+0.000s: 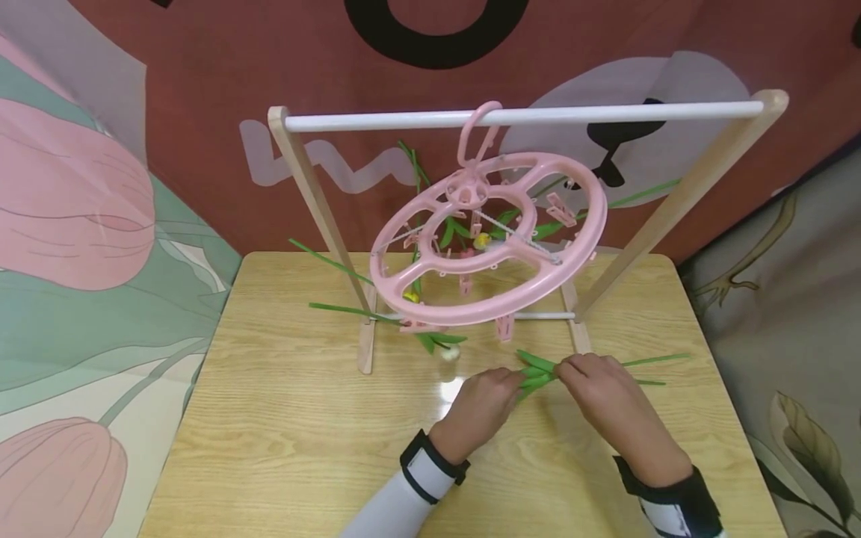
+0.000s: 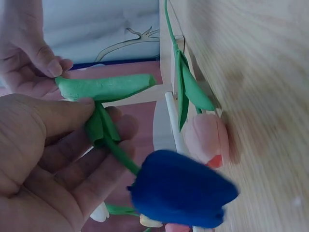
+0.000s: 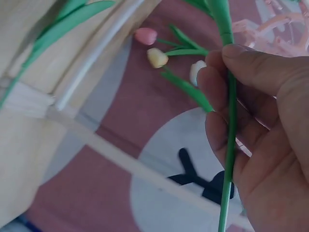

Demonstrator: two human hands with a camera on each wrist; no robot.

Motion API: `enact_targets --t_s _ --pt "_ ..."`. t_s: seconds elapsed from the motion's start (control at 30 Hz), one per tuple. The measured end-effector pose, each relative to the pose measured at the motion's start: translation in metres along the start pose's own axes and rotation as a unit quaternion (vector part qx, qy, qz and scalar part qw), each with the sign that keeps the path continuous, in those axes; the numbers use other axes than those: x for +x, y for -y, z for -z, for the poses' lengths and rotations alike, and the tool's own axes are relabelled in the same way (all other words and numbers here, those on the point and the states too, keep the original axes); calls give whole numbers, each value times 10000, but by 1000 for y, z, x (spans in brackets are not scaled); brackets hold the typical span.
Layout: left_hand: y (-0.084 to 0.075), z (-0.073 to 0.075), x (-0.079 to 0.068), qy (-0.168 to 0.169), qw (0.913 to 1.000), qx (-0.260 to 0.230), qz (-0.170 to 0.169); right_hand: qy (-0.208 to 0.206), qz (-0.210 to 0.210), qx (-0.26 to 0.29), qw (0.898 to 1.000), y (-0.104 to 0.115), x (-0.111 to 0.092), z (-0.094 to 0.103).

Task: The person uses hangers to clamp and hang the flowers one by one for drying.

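An artificial blue tulip [image 2: 181, 188] is held between both hands over the front right of the table. My left hand [image 1: 486, 407] pinches its stem and green leaves just below the bloom, as the left wrist view shows. Farther along, my right hand [image 1: 602, 385] pinches the green stem [image 3: 231, 111] between thumb and fingers. A pink tulip [image 2: 206, 137] lies on the table close by, touched by neither hand. In the head view, the hands hide the blue bloom.
Behind the hands, a round pink clip hanger [image 1: 484, 310] hangs from the white bar [image 1: 377, 121] of a wooden-legged rack. Several tulips hang around it, among them a white tulip [image 1: 451, 353] and a yellow one [image 3: 157, 57]. Their stems stick out sideways. The wooden table [image 1: 269, 448] extends leftward.
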State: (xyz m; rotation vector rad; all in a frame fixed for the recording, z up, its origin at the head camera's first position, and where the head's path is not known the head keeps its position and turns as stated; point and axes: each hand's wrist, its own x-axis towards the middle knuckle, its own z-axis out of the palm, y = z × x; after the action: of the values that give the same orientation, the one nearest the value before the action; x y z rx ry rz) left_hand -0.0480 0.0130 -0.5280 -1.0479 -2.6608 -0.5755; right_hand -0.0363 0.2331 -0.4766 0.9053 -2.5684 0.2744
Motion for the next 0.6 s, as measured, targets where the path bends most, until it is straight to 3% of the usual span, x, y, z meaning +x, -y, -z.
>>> enact_targets --t_s 0.2,0.3,0.4,0.5,0.6 --pt "8 3 -3 -151 9981 -526 285 -92 208 238 9995 13 15 6" --pt "14 3 -6 -274 9965 -677 409 -409 339 824 9952 18 20 7" --pt "20 2 -9 -374 9945 -798 561 -467 449 1520 9862 22 21 8" --pt "24 4 -11 -518 9928 -857 659 -62 396 1774 9833 22 18 13" --pt "27 6 -13 -770 9883 -1122 696 438 153 1554 9868 17 14 19"
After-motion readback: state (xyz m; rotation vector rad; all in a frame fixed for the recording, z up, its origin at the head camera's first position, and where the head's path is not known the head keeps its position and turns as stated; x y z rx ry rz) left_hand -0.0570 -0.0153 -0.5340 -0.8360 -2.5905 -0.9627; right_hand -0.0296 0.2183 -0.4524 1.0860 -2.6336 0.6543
